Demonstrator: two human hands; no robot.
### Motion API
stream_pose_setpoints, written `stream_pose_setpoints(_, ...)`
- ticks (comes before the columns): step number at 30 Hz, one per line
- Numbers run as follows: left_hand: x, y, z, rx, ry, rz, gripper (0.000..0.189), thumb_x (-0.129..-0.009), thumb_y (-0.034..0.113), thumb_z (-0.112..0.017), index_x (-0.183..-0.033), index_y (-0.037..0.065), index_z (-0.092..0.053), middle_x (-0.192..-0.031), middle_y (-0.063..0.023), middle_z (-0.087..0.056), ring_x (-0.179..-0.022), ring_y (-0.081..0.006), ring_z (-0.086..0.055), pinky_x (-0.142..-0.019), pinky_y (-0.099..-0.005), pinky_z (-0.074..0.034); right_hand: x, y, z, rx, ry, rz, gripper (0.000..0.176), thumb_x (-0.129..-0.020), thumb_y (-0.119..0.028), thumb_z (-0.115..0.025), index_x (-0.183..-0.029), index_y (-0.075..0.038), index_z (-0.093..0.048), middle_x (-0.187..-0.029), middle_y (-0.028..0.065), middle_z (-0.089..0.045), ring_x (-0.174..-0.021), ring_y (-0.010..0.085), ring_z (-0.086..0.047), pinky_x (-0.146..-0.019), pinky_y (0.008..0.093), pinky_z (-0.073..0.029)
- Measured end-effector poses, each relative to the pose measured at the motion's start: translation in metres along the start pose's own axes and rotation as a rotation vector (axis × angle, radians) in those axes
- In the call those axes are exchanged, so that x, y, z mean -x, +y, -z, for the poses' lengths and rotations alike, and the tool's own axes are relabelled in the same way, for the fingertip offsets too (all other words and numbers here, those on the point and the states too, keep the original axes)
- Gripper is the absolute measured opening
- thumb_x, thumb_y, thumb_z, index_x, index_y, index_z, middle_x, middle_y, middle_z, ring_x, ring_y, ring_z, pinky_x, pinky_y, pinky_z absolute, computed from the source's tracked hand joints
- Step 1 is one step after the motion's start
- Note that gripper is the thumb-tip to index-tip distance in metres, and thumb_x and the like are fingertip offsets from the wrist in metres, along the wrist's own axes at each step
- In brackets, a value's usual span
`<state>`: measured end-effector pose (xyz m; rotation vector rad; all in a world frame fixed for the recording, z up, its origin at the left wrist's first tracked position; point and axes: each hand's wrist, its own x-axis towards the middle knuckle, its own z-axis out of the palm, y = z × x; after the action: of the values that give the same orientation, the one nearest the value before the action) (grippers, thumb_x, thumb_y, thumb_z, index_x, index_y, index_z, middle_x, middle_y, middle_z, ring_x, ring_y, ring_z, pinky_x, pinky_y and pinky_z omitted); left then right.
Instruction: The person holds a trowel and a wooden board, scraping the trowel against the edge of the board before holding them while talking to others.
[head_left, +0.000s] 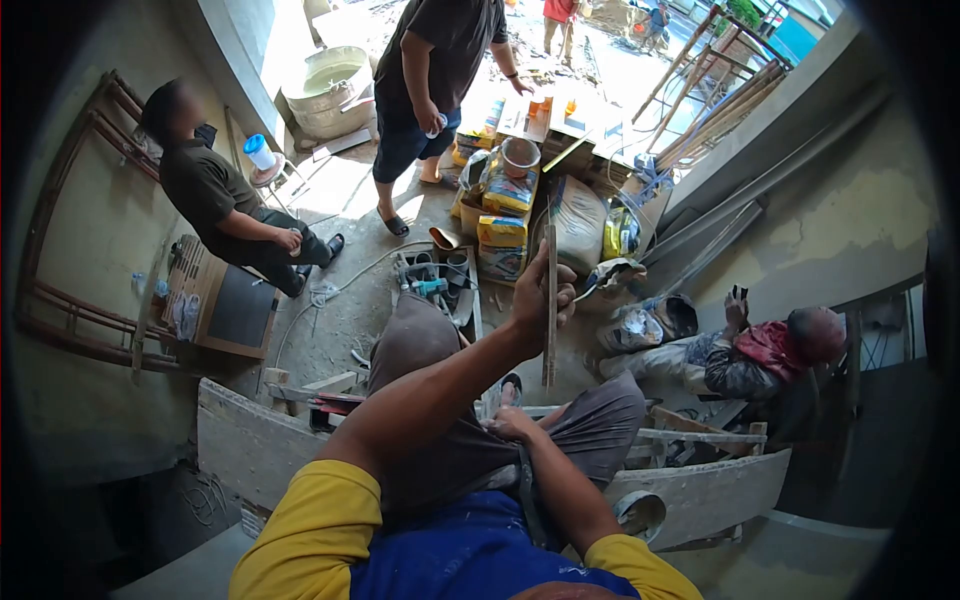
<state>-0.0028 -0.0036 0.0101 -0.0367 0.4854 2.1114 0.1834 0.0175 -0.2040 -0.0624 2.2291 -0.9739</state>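
Observation:
My left hand [540,295] is raised in front of me, its fingers wrapped round a trowel [550,345]. The trowel is seen edge-on as a long thin strip standing nearly upright, and its handle is hidden in my fist. Lower down, my right hand [515,424] is between my knees with its fingers curled. What it holds, if anything, I cannot make out. Just above that hand shows a foot in a sandal [511,385]. Beyond my left knee, power tools [428,285] lie in a tray [474,300] on the floor.
Bags [503,235] and a clear bucket [520,157] are piled ahead. Two people stand at the left [215,190] and the doorway [440,80]; another person [770,350] is low at the right. A cable [300,290] crosses the floor. Planks [700,495] flank me.

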Motion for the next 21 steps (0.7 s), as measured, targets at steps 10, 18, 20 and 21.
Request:
stream_pose_setpoints(10, 0.007, 0.002, -0.016, -0.073, 0.090, -0.028, 0.042, -0.090, 0.045, -0.039, -0.083, 0.006, -0.053, -0.052, -0.0013, -0.042, -0.036, -0.0138, -0.042, -0.033, -0.0236, -0.035, 0.000, -0.003, 0.000, -0.064, 0.015, -0.038, 0.046, -0.088, -0.039, -0.051, -0.077, 0.002, -0.069, -0.068, 0.0170, -0.064, -0.067, 0.0301, -0.064, -0.068, 0.0390, -0.048)
stream_pose_setpoints(18, 0.009, 0.004, -0.014, -0.100, 0.124, -0.018, 0.046, -0.093, 0.048, -0.037, -0.086, 0.005, -0.051, -0.052, -0.0015, -0.042, -0.035, -0.0136, -0.042, -0.032, -0.0239, -0.036, 0.007, -0.014, 0.005, -0.041, 0.023, -0.063, 0.047, -0.087, -0.041, -0.051, -0.079, 0.002, -0.069, -0.074, 0.0203, -0.065, -0.075, 0.0320, -0.064, -0.072, 0.0404, -0.048)
stream_pose_setpoints(20, 0.011, 0.006, -0.023, -0.144, 0.202, -0.019, 0.053, -0.090, 0.057, -0.039, -0.083, 0.006, -0.051, -0.050, -0.0002, -0.040, -0.033, -0.0119, -0.039, -0.031, -0.0229, -0.033, 0.003, -0.019, 0.007, -0.032, 0.008, -0.043, 0.046, -0.086, -0.041, -0.052, -0.080, 0.002, -0.068, -0.077, 0.0221, -0.065, -0.079, 0.0336, -0.064, -0.074, 0.0415, -0.048)
stream_pose_setpoints(21, 0.012, 0.006, -0.025, -0.161, 0.249, -0.024, 0.055, -0.088, 0.060, -0.040, -0.081, 0.006, -0.051, -0.049, 0.0004, -0.038, -0.033, -0.0114, -0.037, -0.031, -0.0225, -0.032, 0.003, -0.017, 0.005, -0.023, 0.030, -0.078, 0.043, -0.084, -0.038, -0.052, -0.081, 0.002, -0.068, -0.080, 0.0239, -0.064, -0.083, 0.0355, -0.063, -0.076, 0.0425, -0.047)
